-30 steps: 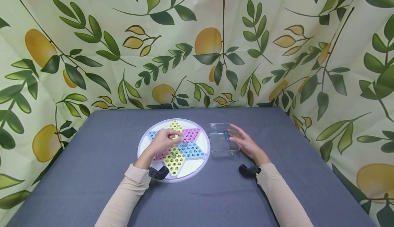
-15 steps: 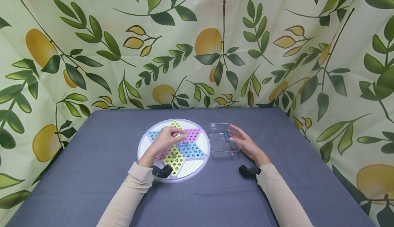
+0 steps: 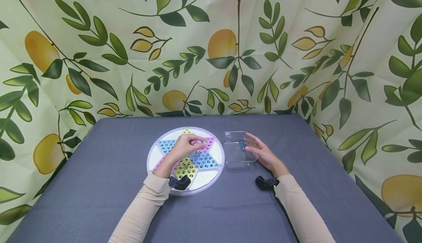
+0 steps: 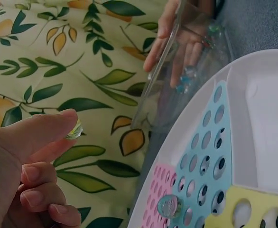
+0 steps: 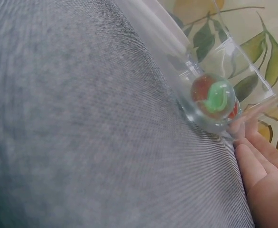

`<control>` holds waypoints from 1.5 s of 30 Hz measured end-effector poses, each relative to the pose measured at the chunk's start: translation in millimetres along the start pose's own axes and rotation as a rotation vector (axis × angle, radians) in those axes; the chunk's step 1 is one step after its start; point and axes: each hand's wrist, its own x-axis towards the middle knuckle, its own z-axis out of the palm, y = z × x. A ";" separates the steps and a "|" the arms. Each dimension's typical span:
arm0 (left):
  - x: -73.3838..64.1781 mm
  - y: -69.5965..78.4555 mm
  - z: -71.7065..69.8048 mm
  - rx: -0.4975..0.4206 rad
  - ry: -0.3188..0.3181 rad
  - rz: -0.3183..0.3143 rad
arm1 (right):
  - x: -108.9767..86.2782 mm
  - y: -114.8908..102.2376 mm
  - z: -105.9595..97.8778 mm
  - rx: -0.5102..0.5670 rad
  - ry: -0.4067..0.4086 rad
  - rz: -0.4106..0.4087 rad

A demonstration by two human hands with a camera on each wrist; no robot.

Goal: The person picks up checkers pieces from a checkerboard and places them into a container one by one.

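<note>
My left hand (image 3: 186, 146) pinches a clear marble with yellow-green streaks (image 4: 75, 129) between thumb and forefinger, above the pink point of a round white Chinese checkers board (image 3: 215, 175). The other left fingers are curled. One clear marble (image 4: 169, 205) sits on the board near the middle, seen in the left wrist view. To the board's right stands a clear plastic box (image 3: 233, 159); my right hand (image 3: 263, 155) rests against its right side with fingers fairly straight. Blue marbles (image 4: 186, 80) lie inside, and a red-and-green marble (image 5: 214, 97) shows through the near corner.
A grey cloth (image 3: 211, 217) covers the table. Behind it hangs a curtain (image 3: 194, 71) printed with leaves and fruit. Both wrists wear black straps with cameras (image 3: 179, 182).
My left hand has moved right and slightly away across the board, still pinching the marble. The right hand and the box have stayed in place.
</note>
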 end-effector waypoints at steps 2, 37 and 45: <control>1.2 1.3 1.8 -0.007 -0.003 0.008 | 0.1 0.0 -0.2 0.000 0.001 0.003; 13.6 19.3 43.2 -0.007 -0.024 0.099 | 1.1 2.8 0.6 0.024 -0.003 -0.036; 15.7 20.7 51.5 0.008 -0.036 0.133 | 0.8 1.4 1.2 0.015 0.009 -0.021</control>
